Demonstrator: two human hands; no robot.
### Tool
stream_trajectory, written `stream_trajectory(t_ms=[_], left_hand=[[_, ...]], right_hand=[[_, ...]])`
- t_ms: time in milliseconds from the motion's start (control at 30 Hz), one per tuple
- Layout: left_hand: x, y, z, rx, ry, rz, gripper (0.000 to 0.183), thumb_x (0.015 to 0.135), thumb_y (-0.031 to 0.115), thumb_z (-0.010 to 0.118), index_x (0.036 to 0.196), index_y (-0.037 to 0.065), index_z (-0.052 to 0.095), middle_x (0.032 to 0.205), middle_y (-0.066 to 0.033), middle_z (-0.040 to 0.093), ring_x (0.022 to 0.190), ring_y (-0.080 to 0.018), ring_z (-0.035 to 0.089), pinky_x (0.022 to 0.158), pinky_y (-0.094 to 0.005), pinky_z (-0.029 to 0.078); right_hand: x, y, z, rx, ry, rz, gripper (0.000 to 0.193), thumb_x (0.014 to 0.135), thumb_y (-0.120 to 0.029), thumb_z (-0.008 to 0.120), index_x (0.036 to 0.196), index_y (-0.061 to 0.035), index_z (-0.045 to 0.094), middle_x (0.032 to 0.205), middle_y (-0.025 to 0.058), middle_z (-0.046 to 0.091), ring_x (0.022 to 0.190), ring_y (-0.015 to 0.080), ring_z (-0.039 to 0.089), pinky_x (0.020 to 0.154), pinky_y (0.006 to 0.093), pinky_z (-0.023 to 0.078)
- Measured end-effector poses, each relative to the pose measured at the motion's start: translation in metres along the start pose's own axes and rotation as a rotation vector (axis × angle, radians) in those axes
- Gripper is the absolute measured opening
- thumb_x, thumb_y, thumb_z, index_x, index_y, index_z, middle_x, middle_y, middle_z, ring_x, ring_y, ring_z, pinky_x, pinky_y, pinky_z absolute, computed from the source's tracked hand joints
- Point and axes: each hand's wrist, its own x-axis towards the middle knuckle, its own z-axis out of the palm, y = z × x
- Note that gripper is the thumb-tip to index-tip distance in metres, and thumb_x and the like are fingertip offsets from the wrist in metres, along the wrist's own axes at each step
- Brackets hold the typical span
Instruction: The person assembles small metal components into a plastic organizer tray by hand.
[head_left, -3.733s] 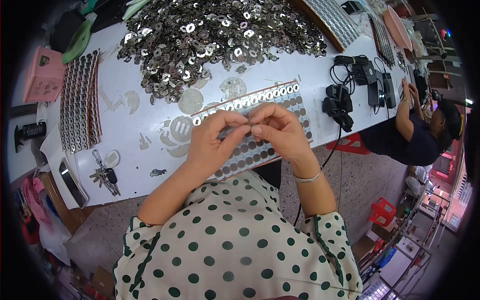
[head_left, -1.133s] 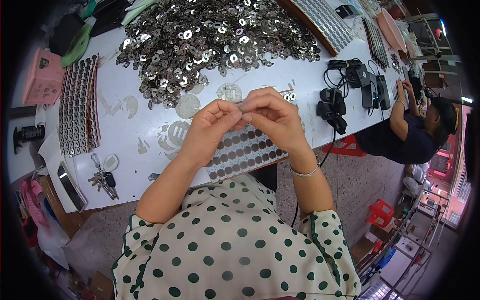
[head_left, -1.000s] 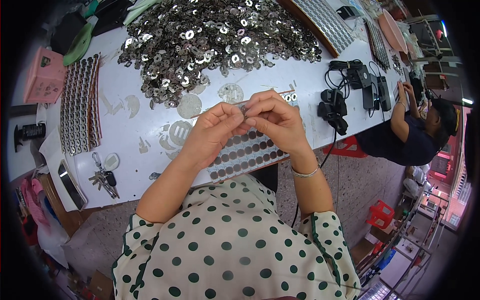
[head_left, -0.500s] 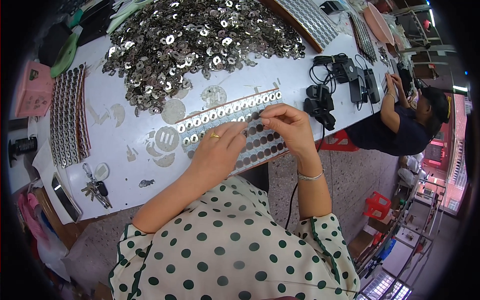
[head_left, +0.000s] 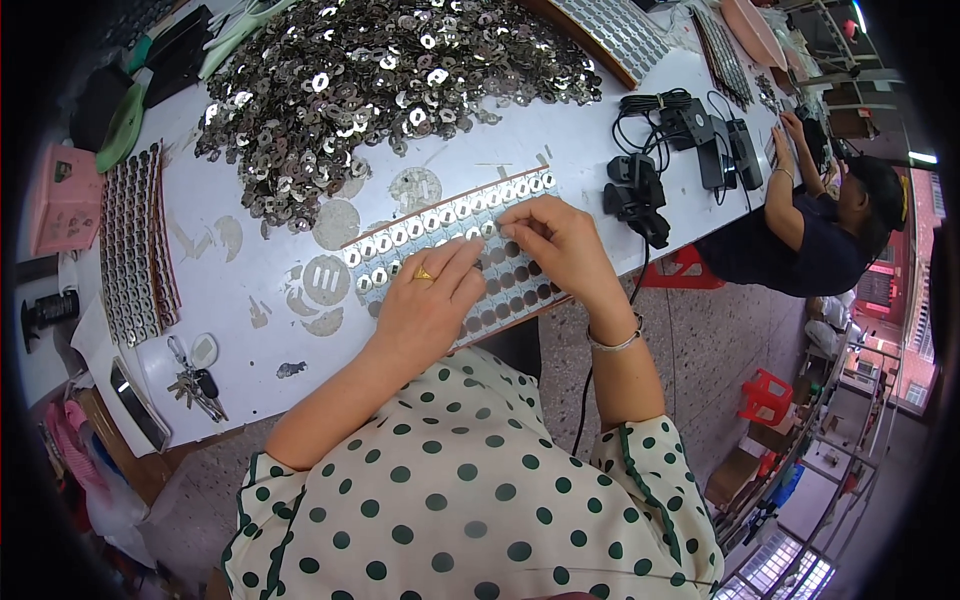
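Note:
A flat tray (head_left: 512, 315) lies slantwise on the table in front of me, with rows of round recesses. Shiny metal washers with cut-out centres (head_left: 446, 215) fill its far rows; dark round spots show in the nearer rows. My left hand (head_left: 428, 300), a gold ring on one finger, rests across the middle of the tray with its fingers stretched over it. My right hand (head_left: 560, 245) is over the tray's right part, fingers bent and closed toward each other at the second row, beside a washer. Whatever is between those fingertips is too small to make out.
A large heap of loose metal pieces (head_left: 400, 80) covers the table's far side. A filled tray (head_left: 135, 245), keys (head_left: 198, 385) and a phone (head_left: 138, 403) lie at left. Black devices with cables (head_left: 638, 200) stand at right, where a co-worker (head_left: 810, 220) sits.
My right hand has moved slightly left and lower over the tray, its fingertips now down at the second row. A shiny washer shows beside them. My left hand stays on the tray.

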Motion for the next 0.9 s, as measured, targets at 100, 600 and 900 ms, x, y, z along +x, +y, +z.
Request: stream_trajectory(t_ms=[100,600,900], left_hand=[[0.000,0.001,0.001,0.005,0.005,-0.014,0.021,0.079,0.003,0.063,0.100,0.004,0.059,0.139,-0.0098,0.058,0.125,-0.0269,0.056,0.102,-0.0412,0.044],[0.002,0.004,0.002,0.028,-0.017,-0.029,0.020,0.079,0.004,0.064,0.099,0.005,0.060,0.140,-0.0085,0.059,0.125,-0.0259,0.056,0.101,-0.0397,0.044],[0.003,0.003,0.002,0.030,0.000,-0.024,0.023,0.076,0.003,0.063,0.100,0.005,0.059,0.139,-0.0104,0.059,0.124,-0.0264,0.056,0.102,-0.0386,0.044]], right_hand=[[0.002,-0.004,0.003,-0.004,0.007,0.016,0.013,0.090,-0.001,0.073,0.103,-0.0029,0.073,0.082,0.0004,0.066,0.069,0.0061,0.056,0.062,0.0228,0.048],[0.005,0.000,0.004,0.110,0.021,0.103,0.017,0.088,0.001,0.075,0.104,-0.0016,0.072,0.079,0.0000,0.062,0.064,0.0043,0.050,0.056,0.0228,0.043],[0.009,0.004,0.002,-0.055,0.059,-0.006,0.018,0.083,-0.005,0.079,0.098,-0.0032,0.071,0.084,0.0075,0.064,0.066,0.0143,0.059,0.061,0.0289,0.050]])
